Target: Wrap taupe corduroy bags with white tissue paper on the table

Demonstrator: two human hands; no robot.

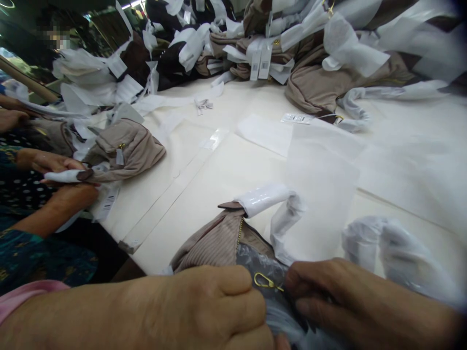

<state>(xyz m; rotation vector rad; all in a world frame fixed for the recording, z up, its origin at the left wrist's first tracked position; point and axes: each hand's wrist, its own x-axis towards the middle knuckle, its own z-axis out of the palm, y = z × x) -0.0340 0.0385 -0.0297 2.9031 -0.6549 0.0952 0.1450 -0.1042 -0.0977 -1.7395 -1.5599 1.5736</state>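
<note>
A taupe ribbed handbag [215, 241] lies before me on the white table, its gold-toothed zipper parted. Clear plastic and a gold clip [264, 280] show in the opening. A strap wrapped in white film [268, 196] arches up from the bag's far end. My left hand [222, 311] is closed on the near side of the opening. Across from it, my right hand [335, 294] is closed on the other edge, its fingertips partly hidden. Both hands cover much of the bag's lower part.
At left a co-worker's hands [54, 163] hold another taupe bag [127, 146]. Wrapped bags with tags are heaped along the back, one taupe bag [314, 80] at the right. White tissue sheets [321, 170] lie on the table [204, 180]. Crumpled film [386, 243] is near my right hand.
</note>
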